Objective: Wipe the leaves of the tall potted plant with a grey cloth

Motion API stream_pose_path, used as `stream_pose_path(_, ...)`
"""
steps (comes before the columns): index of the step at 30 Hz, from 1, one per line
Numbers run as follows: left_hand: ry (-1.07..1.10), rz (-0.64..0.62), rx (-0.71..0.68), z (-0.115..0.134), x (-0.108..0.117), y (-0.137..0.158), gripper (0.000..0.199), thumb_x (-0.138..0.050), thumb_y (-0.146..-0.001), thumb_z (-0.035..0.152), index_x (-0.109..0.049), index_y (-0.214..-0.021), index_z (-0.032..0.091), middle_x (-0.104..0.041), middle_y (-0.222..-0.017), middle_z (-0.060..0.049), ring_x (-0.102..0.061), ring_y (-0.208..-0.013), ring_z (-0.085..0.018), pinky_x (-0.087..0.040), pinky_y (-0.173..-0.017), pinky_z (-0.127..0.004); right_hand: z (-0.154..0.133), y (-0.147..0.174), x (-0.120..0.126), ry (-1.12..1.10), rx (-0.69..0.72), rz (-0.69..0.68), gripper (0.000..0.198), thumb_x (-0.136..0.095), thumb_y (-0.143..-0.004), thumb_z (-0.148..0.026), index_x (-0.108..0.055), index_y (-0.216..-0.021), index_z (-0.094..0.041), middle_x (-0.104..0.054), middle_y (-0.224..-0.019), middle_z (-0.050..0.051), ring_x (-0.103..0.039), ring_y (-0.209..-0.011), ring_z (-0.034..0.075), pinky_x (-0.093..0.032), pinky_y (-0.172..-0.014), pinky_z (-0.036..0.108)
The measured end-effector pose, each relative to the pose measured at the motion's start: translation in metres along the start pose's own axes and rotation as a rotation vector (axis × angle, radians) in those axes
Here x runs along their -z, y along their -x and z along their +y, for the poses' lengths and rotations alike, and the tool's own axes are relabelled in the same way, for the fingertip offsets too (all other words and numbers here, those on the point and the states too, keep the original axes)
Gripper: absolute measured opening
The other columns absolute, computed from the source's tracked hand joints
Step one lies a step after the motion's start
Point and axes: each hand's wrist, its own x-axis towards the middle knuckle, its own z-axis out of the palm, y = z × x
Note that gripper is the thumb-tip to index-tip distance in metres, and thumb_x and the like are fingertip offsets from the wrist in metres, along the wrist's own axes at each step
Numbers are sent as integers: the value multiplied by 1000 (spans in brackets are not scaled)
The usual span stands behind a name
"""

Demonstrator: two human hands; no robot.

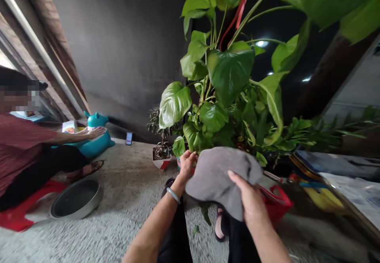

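A grey cloth (219, 176) hangs spread out in front of the big leafy potted plant (213, 116). Its right side is gripped by my right hand (252, 199), thumb on top and fingers hidden beneath. At the cloth's left edge, my left hand (187, 166) has its fingers curled closed, close to the plant's lower leaves; what they pinch, if anything, does not show. A pale bangle (173, 195) is around my left wrist. The cloth covers much of the plant's base and pot.
A small potted plant (162, 156) stands left of the big one. Further left, a person (20, 152) touches a teal animal-shaped toy (96, 144). A grey basin (77, 199), a phone (128, 138) and a red plastic container (276, 203) are on the floor.
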Motion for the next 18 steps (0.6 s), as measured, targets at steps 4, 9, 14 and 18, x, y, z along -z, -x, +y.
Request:
stream_pose_path(4, 39, 15, 16, 11, -17, 1, 39, -88, -57, 42, -57, -68, 21, -58, -61, 3, -53, -56, -11, -43, -55, -23, -50, -14, -16, -177, 383, 126, 88, -93, -62, -44, -64, -143, -25, -72, -141, 6, -65, -135, 31, -53, -116, 51)
stream_pose_path(9, 80, 58, 34, -1, -10, 1, 29, -85, -62, 38, -64, -71, 20, -64, -65, 2, -58, -59, -13, -49, -62, -26, -1, -38, -38, 43, 280, -19, 73, -92, -59, -46, -74, -124, -18, -79, -125, 11, -68, -129, 34, -53, -115, 49)
stream_pose_path(14, -29, 217, 123, -26, 30, -6, 26, -87, -62, 26, -74, -83, 18, -74, -81, -3, -66, -72, -17, -52, -73, -29, 73, -11, 19, 297, 20, -46, 62, -89, -60, -51, -76, -115, -25, -82, -111, 7, -72, -121, 35, -60, -104, 45)
stream_pose_path(18, -14, 333, 137, -46, 33, -18, 30, -90, -65, 25, -76, -92, 22, -79, -103, -7, -72, -106, -24, -54, -87, -32, 85, -3, 43, 357, 44, -96, 58, -88, -60, -50, -79, -111, -25, -83, -100, 6, -75, -115, 37, -61, -101, 47)
